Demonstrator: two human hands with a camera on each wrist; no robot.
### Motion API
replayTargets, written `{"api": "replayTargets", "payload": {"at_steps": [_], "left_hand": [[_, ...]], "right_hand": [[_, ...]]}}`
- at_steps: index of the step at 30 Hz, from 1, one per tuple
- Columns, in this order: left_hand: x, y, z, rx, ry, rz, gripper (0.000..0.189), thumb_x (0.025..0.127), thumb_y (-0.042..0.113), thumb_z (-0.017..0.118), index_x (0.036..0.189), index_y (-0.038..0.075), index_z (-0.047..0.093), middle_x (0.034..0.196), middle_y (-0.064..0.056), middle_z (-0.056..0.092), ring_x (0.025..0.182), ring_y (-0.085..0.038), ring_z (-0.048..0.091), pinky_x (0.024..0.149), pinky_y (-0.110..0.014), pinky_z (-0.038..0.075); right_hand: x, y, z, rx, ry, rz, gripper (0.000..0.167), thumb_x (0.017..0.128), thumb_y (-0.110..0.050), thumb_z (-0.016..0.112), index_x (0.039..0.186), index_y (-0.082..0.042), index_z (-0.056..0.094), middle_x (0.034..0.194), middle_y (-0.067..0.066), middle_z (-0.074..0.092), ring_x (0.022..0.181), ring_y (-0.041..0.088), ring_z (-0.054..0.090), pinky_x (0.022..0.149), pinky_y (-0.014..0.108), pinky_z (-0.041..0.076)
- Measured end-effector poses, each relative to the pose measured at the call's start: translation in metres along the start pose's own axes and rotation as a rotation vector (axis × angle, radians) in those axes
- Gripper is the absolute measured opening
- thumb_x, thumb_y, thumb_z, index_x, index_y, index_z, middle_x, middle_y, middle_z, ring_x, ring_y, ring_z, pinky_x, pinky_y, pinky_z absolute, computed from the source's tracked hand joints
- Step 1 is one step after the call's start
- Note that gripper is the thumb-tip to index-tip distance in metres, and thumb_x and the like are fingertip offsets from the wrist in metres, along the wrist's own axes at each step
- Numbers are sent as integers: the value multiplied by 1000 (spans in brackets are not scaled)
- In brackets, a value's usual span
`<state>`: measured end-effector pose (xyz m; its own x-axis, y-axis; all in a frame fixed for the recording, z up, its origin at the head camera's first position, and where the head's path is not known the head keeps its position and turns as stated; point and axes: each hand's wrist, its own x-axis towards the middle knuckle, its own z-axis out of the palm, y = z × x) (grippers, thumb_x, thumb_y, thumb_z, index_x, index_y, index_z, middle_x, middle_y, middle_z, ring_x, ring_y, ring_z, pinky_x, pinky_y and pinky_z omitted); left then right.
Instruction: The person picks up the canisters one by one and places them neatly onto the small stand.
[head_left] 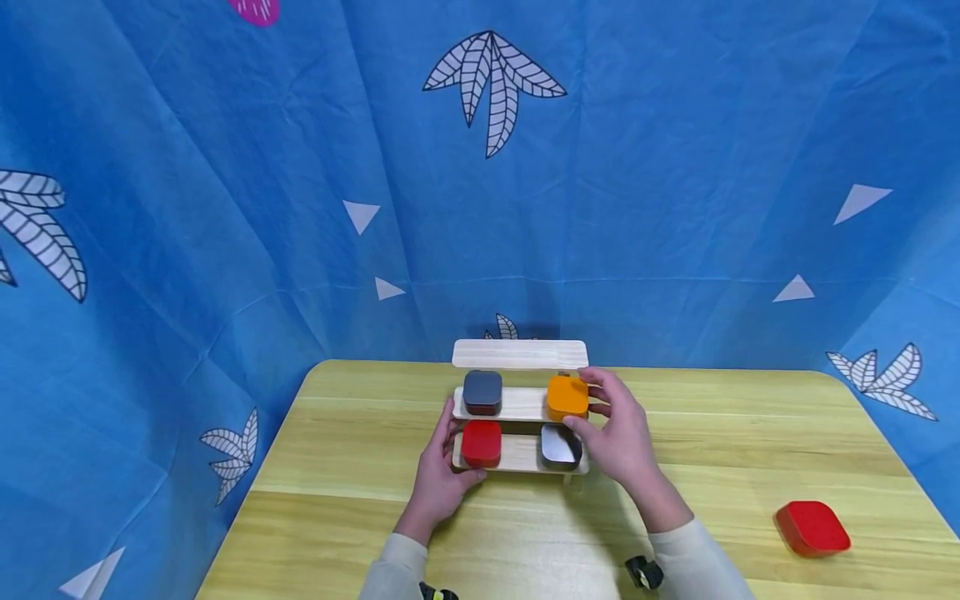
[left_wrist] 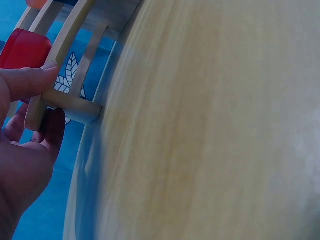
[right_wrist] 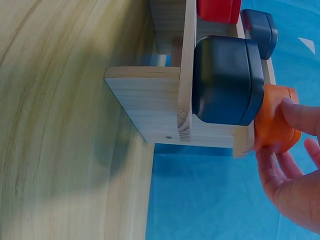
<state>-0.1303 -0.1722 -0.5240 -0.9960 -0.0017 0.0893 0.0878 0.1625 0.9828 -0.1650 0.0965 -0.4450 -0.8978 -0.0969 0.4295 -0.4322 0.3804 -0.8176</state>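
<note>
A light wooden three-tier rack [head_left: 519, 354] stands near the back edge of the table. My left hand [head_left: 438, 483] grips the left end of its lowest tier, thumb in front and fingers behind, as the left wrist view shows. Beside that thumb sits a red box [head_left: 481, 442]. On the middle tier my right hand [head_left: 622, 433] pinches an orange box [head_left: 567, 396] at the right end, thumb on one side and fingers on the other. A dark grey box [head_left: 482, 392] sits at that tier's left end. Below the orange box is a black box [right_wrist: 225, 80] with a shiny top.
Another red box [head_left: 813, 529] lies on the wooden table [head_left: 712, 450] toward the right edge. A blue cloth [head_left: 637, 167] printed with leaves and triangles hangs behind and beside the table. The rack's top tier bears no boxes.
</note>
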Motion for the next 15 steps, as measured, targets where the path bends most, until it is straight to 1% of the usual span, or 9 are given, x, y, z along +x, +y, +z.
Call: {"api": "replayTargets", "payload": {"at_steps": [5,6,8,12,13,15], "left_hand": [[0,0,0,7,-2,2,121,72,-19,78,162,29,13,148,0,42,139,-22,36,98,-28,48],[-1,5,0,4,-2,-3,120,72,-20,77,162,27,13,148,-1,42,139,-23,36,98,-29,48],[-2,5,1,3,-3,2,120,72,-20,77,162,28,14,148,-3,43,139,-24,36,99,-29,47],[-2,4,0,4,-1,7,121,72,-20,77,162,30,15,147,-4,44,137,-25,39,98,-30,48],[-1,0,0,6,0,15,121,72,-20,78,162,32,15,146,-3,44,137,-24,39,98,-30,48],[-1,-1,0,9,3,18,122,71,-19,79,162,32,15,146,-2,45,137,-25,40,98,-30,48]], "right_hand": [[2,3,2,-8,1,-20,65,73,14,82,130,-3,55,128,14,58,110,35,62,86,44,57],[2,3,3,-8,1,-21,65,73,14,82,130,-3,55,128,14,57,110,35,62,86,44,56],[3,5,4,-2,7,-22,66,72,15,82,129,-2,55,127,15,57,110,36,62,86,45,56],[4,6,5,4,14,-17,69,70,16,83,131,-3,54,124,16,54,109,35,63,87,42,56],[4,6,5,5,14,-13,71,70,16,83,131,-3,53,123,16,53,109,34,63,87,42,56],[4,5,5,0,8,1,72,71,15,83,133,-5,52,120,15,51,110,33,63,88,39,56]]}}
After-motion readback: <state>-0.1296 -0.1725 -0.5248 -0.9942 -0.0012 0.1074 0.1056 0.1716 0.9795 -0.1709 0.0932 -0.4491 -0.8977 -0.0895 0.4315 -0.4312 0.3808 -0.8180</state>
